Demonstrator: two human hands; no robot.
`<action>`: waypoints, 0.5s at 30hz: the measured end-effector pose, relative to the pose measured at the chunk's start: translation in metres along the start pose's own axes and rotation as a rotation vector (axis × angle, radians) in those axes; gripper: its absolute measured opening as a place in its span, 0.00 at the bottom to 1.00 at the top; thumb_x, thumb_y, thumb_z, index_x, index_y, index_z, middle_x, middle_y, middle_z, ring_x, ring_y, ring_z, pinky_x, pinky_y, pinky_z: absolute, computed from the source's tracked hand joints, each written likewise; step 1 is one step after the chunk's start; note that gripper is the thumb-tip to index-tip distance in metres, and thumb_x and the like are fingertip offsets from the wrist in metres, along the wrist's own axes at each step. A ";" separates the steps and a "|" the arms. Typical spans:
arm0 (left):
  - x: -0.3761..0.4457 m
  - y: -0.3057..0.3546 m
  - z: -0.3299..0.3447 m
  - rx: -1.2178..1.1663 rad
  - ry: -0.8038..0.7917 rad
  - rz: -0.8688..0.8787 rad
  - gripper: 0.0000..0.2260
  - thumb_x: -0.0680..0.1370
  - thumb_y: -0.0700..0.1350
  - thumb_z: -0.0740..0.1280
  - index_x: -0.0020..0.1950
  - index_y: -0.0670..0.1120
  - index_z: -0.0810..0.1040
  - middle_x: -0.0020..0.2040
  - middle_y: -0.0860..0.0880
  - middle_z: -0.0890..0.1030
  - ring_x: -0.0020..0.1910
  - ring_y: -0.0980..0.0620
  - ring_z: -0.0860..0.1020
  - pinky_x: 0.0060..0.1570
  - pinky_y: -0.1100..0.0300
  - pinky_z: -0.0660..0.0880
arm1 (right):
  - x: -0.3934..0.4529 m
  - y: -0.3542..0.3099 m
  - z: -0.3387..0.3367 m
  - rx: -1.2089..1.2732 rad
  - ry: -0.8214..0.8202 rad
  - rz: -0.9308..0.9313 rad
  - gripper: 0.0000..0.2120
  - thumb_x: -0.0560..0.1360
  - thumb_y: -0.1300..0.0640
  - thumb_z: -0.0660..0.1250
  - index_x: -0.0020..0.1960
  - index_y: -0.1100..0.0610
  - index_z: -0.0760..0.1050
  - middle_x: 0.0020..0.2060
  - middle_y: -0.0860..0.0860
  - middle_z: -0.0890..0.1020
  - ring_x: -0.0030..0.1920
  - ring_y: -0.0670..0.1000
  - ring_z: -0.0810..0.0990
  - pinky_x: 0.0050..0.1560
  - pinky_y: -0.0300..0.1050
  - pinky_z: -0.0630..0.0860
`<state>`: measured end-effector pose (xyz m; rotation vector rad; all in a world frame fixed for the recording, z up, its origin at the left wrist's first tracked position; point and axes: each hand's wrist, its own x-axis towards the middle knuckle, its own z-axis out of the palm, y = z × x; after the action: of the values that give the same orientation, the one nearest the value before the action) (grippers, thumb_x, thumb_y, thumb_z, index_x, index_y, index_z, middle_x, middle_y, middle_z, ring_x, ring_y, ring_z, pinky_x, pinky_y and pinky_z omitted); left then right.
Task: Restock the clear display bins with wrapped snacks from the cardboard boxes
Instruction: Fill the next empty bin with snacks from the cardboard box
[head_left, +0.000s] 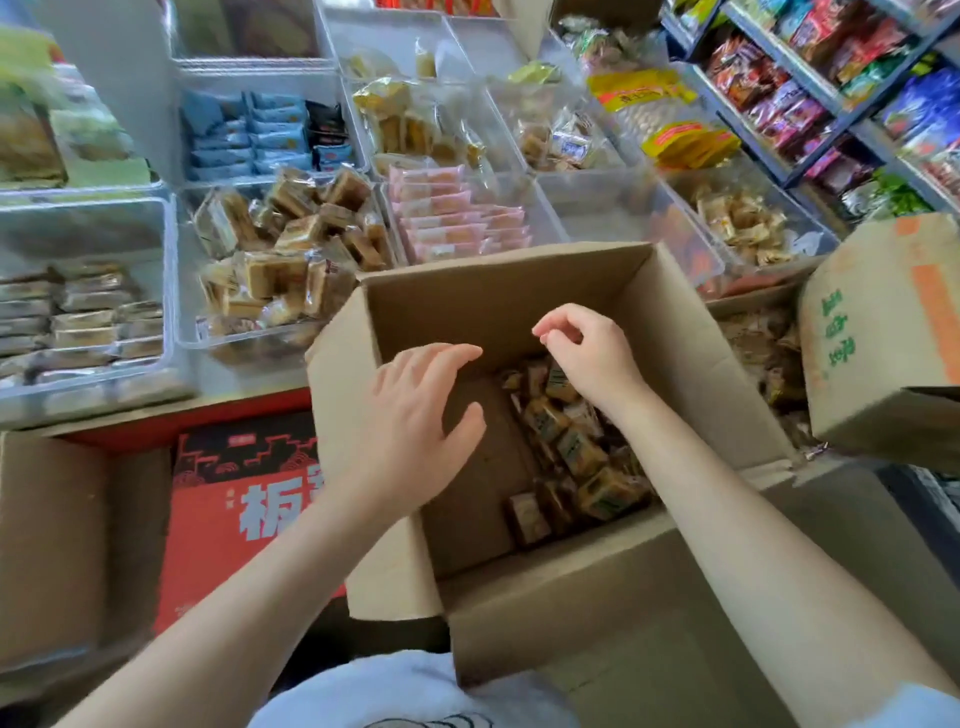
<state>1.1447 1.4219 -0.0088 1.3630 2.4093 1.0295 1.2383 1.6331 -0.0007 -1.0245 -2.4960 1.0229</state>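
We see open cardboard box (519, 312), brown wrapped snacks (571, 447) heaped at its 3 o'clock side. Left hand (415, 415) spread wide, right hand (587, 348) loosely curled, both holding nothing. Clear bins (171, 270) at 12 o'clock.

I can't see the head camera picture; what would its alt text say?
Two bare hands, left hand and right hand, hover empty over an open cardboard box part-filled with wrapped snacks. Beyond it sit clear display bins of packaged snacks.

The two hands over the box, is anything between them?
In the head view, only bare cardboard box wall shows between the left hand and right hand.
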 end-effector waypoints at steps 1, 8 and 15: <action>0.000 0.001 0.007 0.082 -0.015 -0.045 0.20 0.80 0.48 0.65 0.72 0.51 0.71 0.70 0.50 0.74 0.72 0.49 0.67 0.72 0.50 0.62 | 0.010 0.009 0.001 -0.013 -0.064 0.007 0.09 0.79 0.60 0.63 0.49 0.52 0.81 0.46 0.45 0.82 0.48 0.44 0.78 0.47 0.35 0.72; 0.003 -0.002 0.019 0.271 -0.001 -0.121 0.17 0.78 0.47 0.68 0.68 0.49 0.77 0.68 0.49 0.76 0.71 0.46 0.69 0.71 0.46 0.64 | 0.066 0.052 0.052 -0.316 -0.535 -0.053 0.06 0.80 0.55 0.64 0.54 0.52 0.78 0.51 0.48 0.78 0.54 0.51 0.78 0.49 0.40 0.71; 0.002 -0.005 0.021 0.293 0.033 -0.150 0.15 0.78 0.45 0.68 0.65 0.49 0.79 0.65 0.50 0.77 0.69 0.47 0.70 0.70 0.46 0.65 | 0.060 0.134 0.091 -1.133 -0.967 -0.096 0.20 0.83 0.60 0.55 0.74 0.58 0.68 0.70 0.56 0.72 0.67 0.57 0.73 0.66 0.51 0.73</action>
<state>1.1498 1.4314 -0.0271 1.2290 2.7226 0.6880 1.2216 1.6951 -0.1609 -0.6030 -4.0261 -0.1591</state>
